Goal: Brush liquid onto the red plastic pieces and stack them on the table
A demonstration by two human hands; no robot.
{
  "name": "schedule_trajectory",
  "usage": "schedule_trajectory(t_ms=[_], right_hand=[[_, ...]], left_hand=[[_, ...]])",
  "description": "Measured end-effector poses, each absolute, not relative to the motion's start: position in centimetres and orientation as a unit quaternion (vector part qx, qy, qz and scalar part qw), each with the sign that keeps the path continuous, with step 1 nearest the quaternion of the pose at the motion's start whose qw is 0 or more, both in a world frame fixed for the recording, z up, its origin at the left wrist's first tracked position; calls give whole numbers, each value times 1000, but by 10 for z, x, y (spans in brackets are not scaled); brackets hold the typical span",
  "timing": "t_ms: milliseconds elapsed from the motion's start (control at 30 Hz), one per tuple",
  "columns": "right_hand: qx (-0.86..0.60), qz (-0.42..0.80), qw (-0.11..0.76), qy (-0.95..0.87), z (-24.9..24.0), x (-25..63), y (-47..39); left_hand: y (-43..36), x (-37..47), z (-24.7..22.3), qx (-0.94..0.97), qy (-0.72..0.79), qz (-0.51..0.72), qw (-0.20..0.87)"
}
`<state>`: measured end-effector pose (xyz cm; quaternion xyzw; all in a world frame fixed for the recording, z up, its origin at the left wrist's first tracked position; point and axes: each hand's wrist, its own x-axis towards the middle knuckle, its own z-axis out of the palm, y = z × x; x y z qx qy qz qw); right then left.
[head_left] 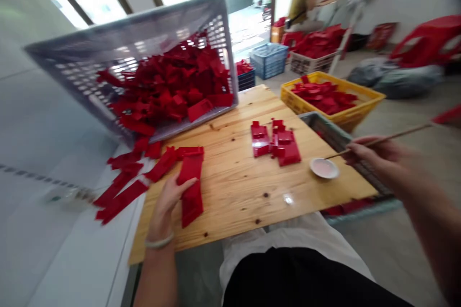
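Note:
My left hand (172, 196) grips a flat red plastic piece (192, 189) by its left edge, thumb on top, over the left part of the wooden table (234, 192). In my right hand (374, 153) is a thin brush-like stick (392, 135); its lower end reaches the small white dish (324, 169) at the table's right side. Pale pink liquid seems to lie in the dish. Two red assembled pieces (284, 143) with small raised parts stand side by side near the table's middle right. More loose red pieces (122, 192) are heaped left of my left hand.
A tilted grey crate (232, 57) full of red pieces opens toward me at the back left. Beyond the right edge are a yellow crate (363, 100) and a grey crate (336, 134). A person (300, 2) sits farther back, near red stools (428, 38).

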<state>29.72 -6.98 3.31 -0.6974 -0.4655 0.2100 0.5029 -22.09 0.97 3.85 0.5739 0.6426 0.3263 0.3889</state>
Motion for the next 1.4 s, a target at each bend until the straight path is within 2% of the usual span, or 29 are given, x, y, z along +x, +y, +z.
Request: schedule_trajectory(t_ms=[200, 400, 600, 867, 1133, 1267, 1400], right_hand=[[-713, 248, 462, -466, 2, 319, -63], [-707, 246, 449, -488, -22, 321, -57], [-708, 242, 446, -491, -22, 327, -61], [-724, 216, 425, -498, -16, 327, -65], [-711, 224, 426, -513, -12, 326, -65], [-684, 221, 472, -510, 8, 308, -71], [-632, 190, 576, -482, 47, 262, -90]], left_hand=[[-4, -182, 45, 342, 556, 509, 561], [-18, -117, 45, 259, 421, 490, 718], [-28, -91, 32, 252, 365, 452, 774], [-37, -79, 32, 303, 327, 419, 791], [-48, -71, 30, 322, 379, 433, 752], [-54, -60, 33, 326, 380, 435, 749], [-64, -49, 41, 342, 388, 436, 736]])
